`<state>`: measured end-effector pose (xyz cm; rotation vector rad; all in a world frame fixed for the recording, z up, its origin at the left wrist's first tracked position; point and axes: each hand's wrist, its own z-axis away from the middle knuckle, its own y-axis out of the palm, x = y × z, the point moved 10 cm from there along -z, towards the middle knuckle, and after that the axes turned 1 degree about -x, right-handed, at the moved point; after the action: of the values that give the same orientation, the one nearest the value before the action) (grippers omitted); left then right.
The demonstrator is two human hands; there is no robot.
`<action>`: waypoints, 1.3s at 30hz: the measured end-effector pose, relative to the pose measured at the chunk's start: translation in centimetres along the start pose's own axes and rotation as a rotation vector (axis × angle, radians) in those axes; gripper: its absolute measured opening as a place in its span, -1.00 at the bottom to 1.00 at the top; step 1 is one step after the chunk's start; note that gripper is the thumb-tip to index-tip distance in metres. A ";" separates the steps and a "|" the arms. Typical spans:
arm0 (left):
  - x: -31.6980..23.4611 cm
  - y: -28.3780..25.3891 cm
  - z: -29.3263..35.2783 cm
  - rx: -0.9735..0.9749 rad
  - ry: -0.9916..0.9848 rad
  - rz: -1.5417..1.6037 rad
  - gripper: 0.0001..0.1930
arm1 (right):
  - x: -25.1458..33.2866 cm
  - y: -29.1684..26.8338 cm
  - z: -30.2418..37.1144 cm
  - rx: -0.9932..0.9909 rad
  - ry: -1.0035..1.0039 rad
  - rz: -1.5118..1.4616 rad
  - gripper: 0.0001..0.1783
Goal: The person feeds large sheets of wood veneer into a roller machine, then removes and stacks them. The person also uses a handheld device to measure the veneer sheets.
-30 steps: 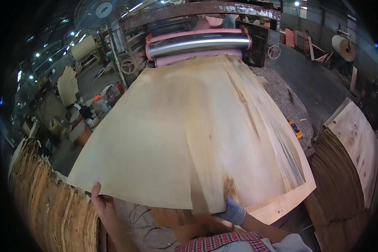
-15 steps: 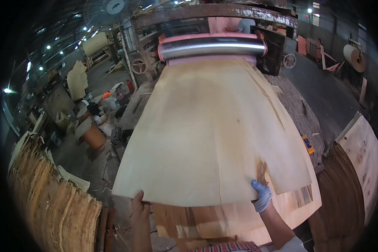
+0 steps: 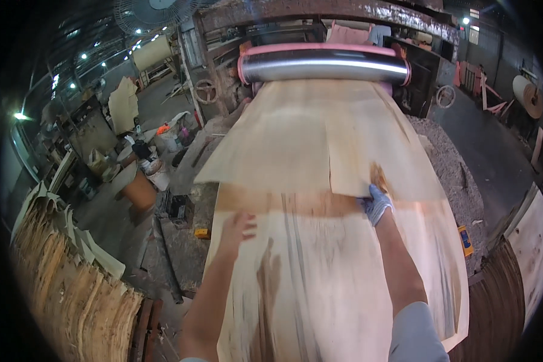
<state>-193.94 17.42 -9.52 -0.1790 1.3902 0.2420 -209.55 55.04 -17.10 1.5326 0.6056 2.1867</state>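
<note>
A pale wood veneer sheet (image 3: 271, 142) runs into a shiny metal roller (image 3: 326, 65) at the far end. Beneath it lies a second, streaked veneer sheet (image 3: 338, 265), reaching back toward me. My right hand (image 3: 378, 206), in a white and blue glove, grips the near edge of the upper sheet beside a brown damaged patch. Bare and slightly blurred, my left hand (image 3: 238, 228) hovers over the lower sheet, fingers apart and holding nothing. A gap separates it from the upper sheet's edge.
Veneer stacks stand at left (image 3: 72, 283) and right (image 3: 495, 301). Handwheels flank the roller frame, one at left (image 3: 206, 92) and one at right (image 3: 445, 96). A yellow and blue device (image 3: 465, 241) rests on the right ledge. Buckets (image 3: 158, 175) crowd the left floor.
The upper sheet has moved forward into the roller, exposing much more of the lower one. My right hand went forward with its edge; my left hand let go and moved right and forward.
</note>
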 end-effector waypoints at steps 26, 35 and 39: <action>15.0 -18.6 23.7 -0.109 -0.346 0.026 -0.45 | -23.2 -11.8 45.6 0.153 0.959 0.313 -0.42; 1.8 -12.5 25.2 0.187 -0.035 0.359 -0.65 | -24.4 -7.3 50.0 0.205 0.966 -0.184 -0.15; 0.5 -8.5 23.5 -0.060 -0.131 0.896 -0.61 | -23.1 -5.1 43.5 0.229 0.614 -0.089 -0.55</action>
<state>-169.28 15.55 -6.07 0.4220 1.2569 1.0166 -160.70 51.66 -24.53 0.8765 1.1170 2.5831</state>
